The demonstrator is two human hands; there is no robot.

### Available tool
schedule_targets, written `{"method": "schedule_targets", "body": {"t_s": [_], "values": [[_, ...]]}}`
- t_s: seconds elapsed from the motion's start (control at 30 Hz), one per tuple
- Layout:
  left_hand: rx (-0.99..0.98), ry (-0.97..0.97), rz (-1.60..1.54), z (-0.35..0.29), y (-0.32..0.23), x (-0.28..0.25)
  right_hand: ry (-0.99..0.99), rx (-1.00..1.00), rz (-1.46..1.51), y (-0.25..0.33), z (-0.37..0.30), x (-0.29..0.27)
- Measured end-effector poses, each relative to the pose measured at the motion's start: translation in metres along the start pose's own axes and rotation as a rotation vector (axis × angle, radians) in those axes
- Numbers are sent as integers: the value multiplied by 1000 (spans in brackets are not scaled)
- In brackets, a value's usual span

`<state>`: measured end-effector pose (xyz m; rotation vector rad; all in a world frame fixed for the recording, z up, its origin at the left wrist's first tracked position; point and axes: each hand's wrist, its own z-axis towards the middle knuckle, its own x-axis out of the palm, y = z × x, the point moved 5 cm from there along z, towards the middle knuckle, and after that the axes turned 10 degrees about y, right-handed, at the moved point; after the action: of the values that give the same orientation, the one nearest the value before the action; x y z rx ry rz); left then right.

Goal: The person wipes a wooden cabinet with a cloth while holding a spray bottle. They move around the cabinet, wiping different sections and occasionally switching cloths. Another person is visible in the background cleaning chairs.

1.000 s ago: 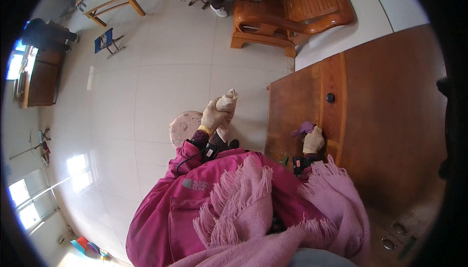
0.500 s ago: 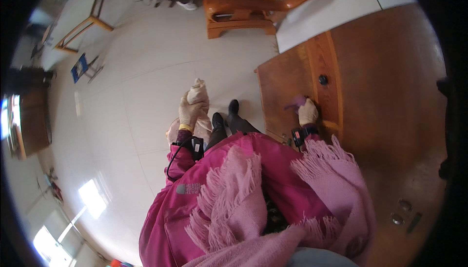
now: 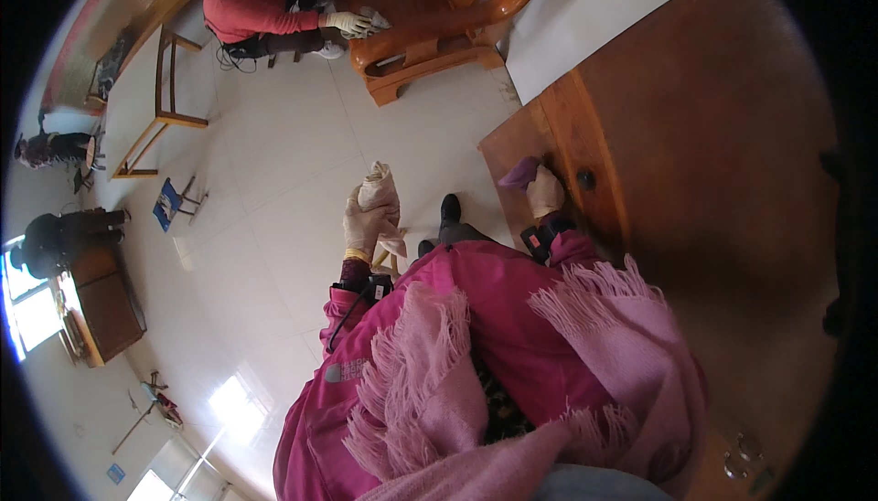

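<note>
In a tiled room, I stand at a brown wooden cabinet (image 3: 704,126), both hands gloved in off-white. My right hand (image 3: 546,192) is closed on a purple cloth (image 3: 519,174), the back of the glove hiding its fingertips — I cannot tell how hard they pinch. The cloth juts from the far side of my glove, against the cabinet's front, between its left edge and the lighter drawer strip (image 3: 565,117), near the far left corner. A round black knob (image 3: 585,178) sits on that strip, just to the right of my hand.

My left hand (image 3: 364,227) is wrapped round a bunched white cloth (image 3: 380,195), held above the floor (image 3: 265,236) and well apart from the cabinet's left edge. One end pokes up past my fingers; a loose corner hangs below. I wear a bright pink jacket (image 3: 512,291) and a paler fringed scarf (image 3: 430,355).

Beyond the cabinet's far edge, a co-worker in a red top (image 3: 251,12) sits beside a glossy wooden bench (image 3: 430,21), one gloved hand on a cloth at the near end of its seat. A blue folding stool (image 3: 169,204) stands near a wooden-framed table (image 3: 183,121) — both off to my left.
</note>
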<state>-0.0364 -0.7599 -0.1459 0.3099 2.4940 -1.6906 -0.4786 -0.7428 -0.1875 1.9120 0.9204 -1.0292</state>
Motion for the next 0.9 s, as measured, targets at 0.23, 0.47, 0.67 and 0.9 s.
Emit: {"method": "schedule_targets", "body": {"t_s": [0.23, 0.47, 0.67, 0.9], "values": [[82, 169, 84, 58, -39, 72, 90, 41, 57, -15, 9, 8], [152, 372, 163, 111, -83, 123, -104, -63, 142, -9, 8, 3], [117, 616, 90, 155, -115, 154, -176, 66, 292, 5, 24, 0], [307, 821, 267, 226, -141, 134, -420, 292, 1440, 47, 26, -26]]}}
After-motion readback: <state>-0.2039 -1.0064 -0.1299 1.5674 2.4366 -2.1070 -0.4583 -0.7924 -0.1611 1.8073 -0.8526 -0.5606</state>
